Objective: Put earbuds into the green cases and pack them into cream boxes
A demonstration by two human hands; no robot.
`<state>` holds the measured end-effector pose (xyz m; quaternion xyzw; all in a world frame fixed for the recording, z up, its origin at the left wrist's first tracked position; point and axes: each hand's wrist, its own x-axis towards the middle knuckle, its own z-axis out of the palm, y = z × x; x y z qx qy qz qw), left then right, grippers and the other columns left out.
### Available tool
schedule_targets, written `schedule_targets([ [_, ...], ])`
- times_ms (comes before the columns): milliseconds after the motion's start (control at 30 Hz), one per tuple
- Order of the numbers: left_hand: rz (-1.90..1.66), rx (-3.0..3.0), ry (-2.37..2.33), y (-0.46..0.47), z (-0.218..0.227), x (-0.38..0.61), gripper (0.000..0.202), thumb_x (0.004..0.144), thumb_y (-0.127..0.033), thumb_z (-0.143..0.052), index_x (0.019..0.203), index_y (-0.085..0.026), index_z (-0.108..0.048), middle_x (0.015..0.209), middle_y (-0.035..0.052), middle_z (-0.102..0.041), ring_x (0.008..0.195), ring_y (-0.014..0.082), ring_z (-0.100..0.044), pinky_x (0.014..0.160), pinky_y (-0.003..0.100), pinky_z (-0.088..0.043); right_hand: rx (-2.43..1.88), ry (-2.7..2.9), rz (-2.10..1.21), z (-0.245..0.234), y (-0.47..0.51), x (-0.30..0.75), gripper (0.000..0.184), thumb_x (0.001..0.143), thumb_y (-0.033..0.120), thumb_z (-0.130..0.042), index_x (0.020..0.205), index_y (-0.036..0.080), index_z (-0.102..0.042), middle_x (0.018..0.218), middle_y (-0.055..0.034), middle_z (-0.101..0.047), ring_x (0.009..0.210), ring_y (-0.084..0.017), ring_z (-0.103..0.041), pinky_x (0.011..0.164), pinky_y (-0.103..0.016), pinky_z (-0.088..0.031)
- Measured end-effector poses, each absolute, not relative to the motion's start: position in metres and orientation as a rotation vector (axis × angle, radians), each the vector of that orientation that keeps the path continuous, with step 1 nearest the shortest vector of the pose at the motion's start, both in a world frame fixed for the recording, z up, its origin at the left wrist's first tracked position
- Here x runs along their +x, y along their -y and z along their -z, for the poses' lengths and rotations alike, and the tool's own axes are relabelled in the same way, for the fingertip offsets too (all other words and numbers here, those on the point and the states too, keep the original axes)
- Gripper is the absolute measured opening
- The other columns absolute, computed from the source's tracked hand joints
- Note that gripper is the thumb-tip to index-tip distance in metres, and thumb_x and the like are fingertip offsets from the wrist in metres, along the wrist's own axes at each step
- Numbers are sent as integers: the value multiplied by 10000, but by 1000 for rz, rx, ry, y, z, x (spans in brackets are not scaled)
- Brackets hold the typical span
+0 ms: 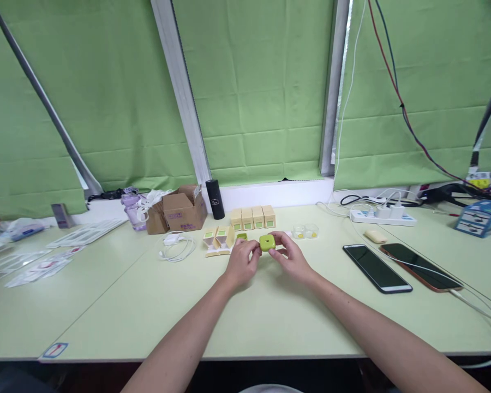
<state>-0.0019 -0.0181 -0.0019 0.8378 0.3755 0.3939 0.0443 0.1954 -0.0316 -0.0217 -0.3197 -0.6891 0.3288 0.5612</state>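
Observation:
Above the table, a small lime-green rounded-square case [267, 242] with a dark spot in its middle is held between my two hands. My left hand [242, 263] pinches its left side with thumb and fingers. My right hand [289, 255] grips it from the right, thumb low and fingers behind. Just beyond my left hand lies another small green piece [241, 236], partly hidden. Kraft-coloured small boxes [219, 238] with green windows lean to the left. More such boxes [252, 218] stand in a row behind. Clear plastic cups [305, 232] with yellow bits sit to the right.
On the right lie two phones [377, 268], a cream-coloured case [375, 236], a power strip [382, 216] and loose white cable. At the back left stand a cardboard box [184, 208], a black cylinder [215, 200] and a purple bottle [133, 212]. A charger cable [175, 245] lies coiled.

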Motion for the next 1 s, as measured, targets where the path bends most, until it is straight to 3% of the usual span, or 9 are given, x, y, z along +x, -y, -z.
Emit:
schedule_targets([
  [100,-1211,2591,-1139,19,1,-1,196,994,-235,-494,822,-227,-589,782,14,-698,717,204,-584,838,431,-433,-739,1563,-829,23,28,195,381,943,478,-664,1245,258,-590,1265,-107,-695,1181,-255,-658,927,-439,-595],
  [267,-1293,2573,-1150,22,0,0,34,949,-244,-608,976,-229,-594,916,35,-709,862,230,-629,871,436,-458,-728,1478,-913,25,22,196,430,894,546,-714,1190,244,-631,1209,-117,-715,1128,-266,-668,830,-409,-622],
  [467,-1363,2624,-1068,25,-1,1,448,934,-191,-632,1352,-260,-485,1307,103,-629,1228,283,-568,1060,497,-449,-748,1465,-925,26,23,195,447,881,549,-724,1191,235,-656,1232,-116,-701,1088,-255,-654,783,-383,-622],
  [567,-1298,2733,-1023,29,-2,2,553,935,-136,-603,1444,-295,-457,1422,118,-550,1344,304,-497,1127,531,-409,-768,1481,-902,26,25,194,451,885,541,-716,1211,233,-664,1217,-105,-702,1072,-248,-651,805,-389,-618],
  [800,-1301,2652,-1034,29,-2,4,455,920,-122,-635,1334,-297,-571,1347,99,-572,1315,299,-508,1126,519,-411,-836,1544,-823,25,24,195,403,943,487,-632,1243,220,-656,1159,-100,-718,1064,-246,-661,859,-400,-580],
  [1000,-1481,2199,-1073,14,4,1,449,856,-147,-708,1267,-282,-588,1267,66,-643,1204,257,-586,1072,440,-447,-1120,1735,-305,29,21,208,215,979,269,-550,1141,222,-684,1121,-87,-723,1111,-268,-612,947,-429,-516],
])
